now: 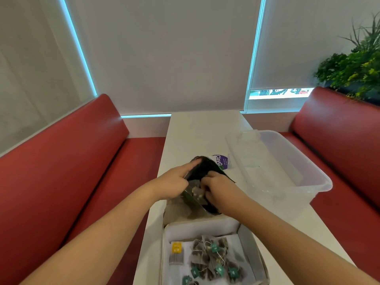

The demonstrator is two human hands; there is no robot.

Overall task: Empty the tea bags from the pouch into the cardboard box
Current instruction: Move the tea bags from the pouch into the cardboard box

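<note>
A dark pouch [202,171] with a purple and white label is held tilted over the far edge of the cardboard box [249,243], its open mouth facing me. My left hand [172,184] grips the pouch's left side. My right hand [218,188] is at the pouch's mouth, fingers closed around tea bags [197,193] that stick out of it. Several tea bags [211,258] with teal tags lie in the white-lined box, plus one with a yellow tag [176,247] at the left.
A clear plastic tub [287,161] stands on the right of the narrow white table [195,132]. Red booth seats [61,171] flank the table on both sides. A green plant [353,66] sits behind the right seat.
</note>
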